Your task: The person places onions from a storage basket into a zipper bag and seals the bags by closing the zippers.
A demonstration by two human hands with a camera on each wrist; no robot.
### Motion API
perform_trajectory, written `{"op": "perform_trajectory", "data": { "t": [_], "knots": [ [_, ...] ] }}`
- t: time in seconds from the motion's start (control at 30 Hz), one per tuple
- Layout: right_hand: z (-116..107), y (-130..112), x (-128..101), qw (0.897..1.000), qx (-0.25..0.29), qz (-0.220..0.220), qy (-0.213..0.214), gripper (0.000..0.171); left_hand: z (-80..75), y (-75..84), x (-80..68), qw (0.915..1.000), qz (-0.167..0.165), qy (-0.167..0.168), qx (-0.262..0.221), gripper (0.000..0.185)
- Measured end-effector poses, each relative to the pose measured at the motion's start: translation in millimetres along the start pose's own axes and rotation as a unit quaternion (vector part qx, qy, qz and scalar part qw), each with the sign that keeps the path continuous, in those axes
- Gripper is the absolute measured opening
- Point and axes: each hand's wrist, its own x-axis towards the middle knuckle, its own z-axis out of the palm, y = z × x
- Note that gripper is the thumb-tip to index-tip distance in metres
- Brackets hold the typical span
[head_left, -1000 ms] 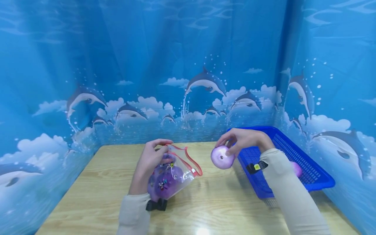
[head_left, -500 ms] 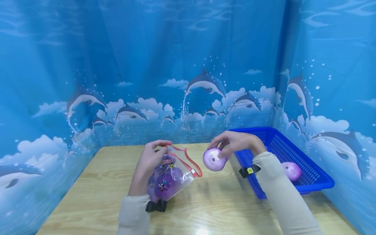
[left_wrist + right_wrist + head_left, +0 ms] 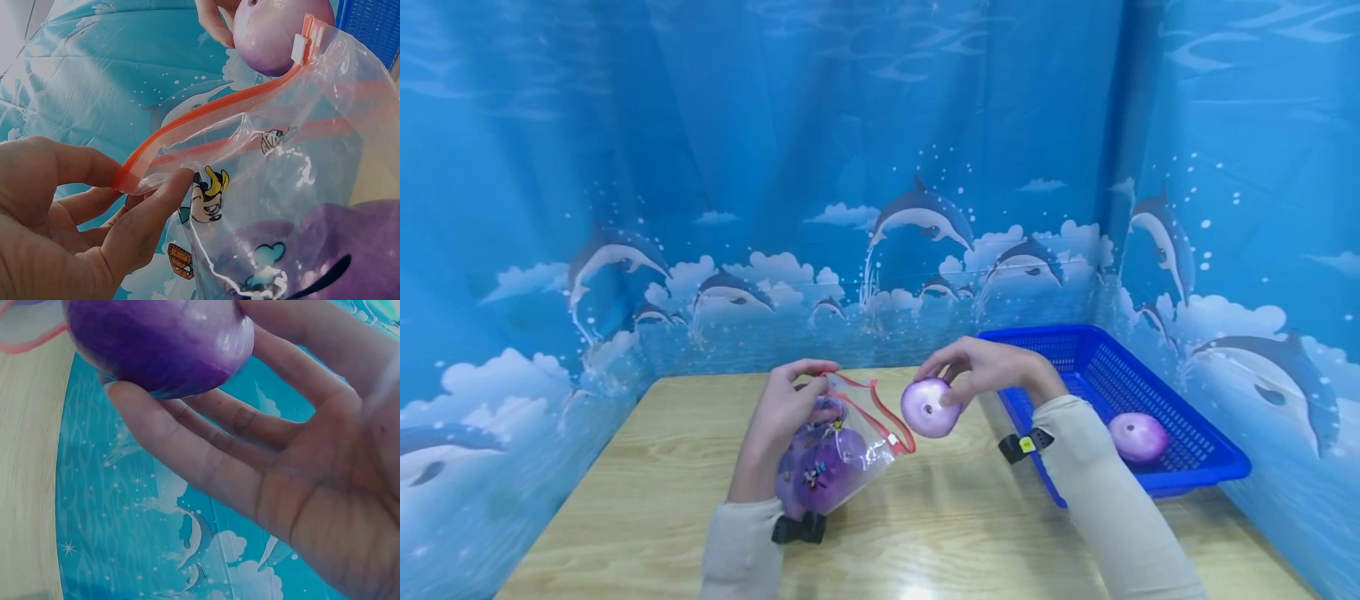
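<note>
My left hand (image 3: 781, 410) pinches the red-edged rim of a clear zip bag (image 3: 867, 458) printed with cartoon figures. Its mouth gapes to the right, and a white slider sits at one end of the red zip. Purple round contents show through the lower part of the bag; the film partly blurs them. A shiny purple onion (image 3: 927, 408), pale around a small dark spot, is held above the table between the thumb and fingers of my right hand (image 3: 988, 365). In the left wrist view this onion (image 3: 281, 37) appears just beyond the bag's rim.
To the right stands a blue plastic basket (image 3: 1195, 481) with perforated walls. Another purple onion (image 3: 1138, 437) lies inside it. Beneath everything is a wood-grain table (image 3: 647, 492). A blue dolphin-print curtain (image 3: 820, 167) hangs behind the table and along its sides.
My right hand has carried the onion leftward, away from the basket and up close to the bag's mouth. The onion in the basket has come into fuller view. My left hand and the bag stay put.
</note>
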Motion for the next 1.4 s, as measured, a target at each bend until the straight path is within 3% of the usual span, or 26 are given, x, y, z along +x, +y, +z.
{"op": "perform_trajectory", "data": {
  "t": [1.1,1.4],
  "knots": [
    [46,-12,30,0.994,-0.002,-0.056,0.088,0.046,0.1,-2.4,1.4,0.9998,0.020,-0.005,-0.004,0.030],
    [60,-18,38,0.995,0.006,-0.029,0.097,0.049,-0.8,-2.8,1.6,0.9995,0.027,-0.009,-0.016,0.030]
  ]
}}
